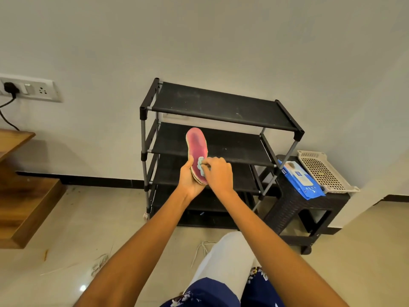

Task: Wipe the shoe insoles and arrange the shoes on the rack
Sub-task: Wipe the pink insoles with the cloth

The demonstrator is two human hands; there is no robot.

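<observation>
Before the black shoe rack (223,107), a pink insole (197,147) is gripped at its heel by the left hand (190,178) while a wipe (201,165) is pinched against it by the right hand (218,173); wiping is judged underway, with strokes toward the toe called for next.

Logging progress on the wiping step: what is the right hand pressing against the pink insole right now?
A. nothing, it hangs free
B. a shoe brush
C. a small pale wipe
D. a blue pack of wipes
C: the right hand pinches a small pale wipe against the pink insole, which the left hand holds up; the blue wipes pack lies on the side stool.
</observation>
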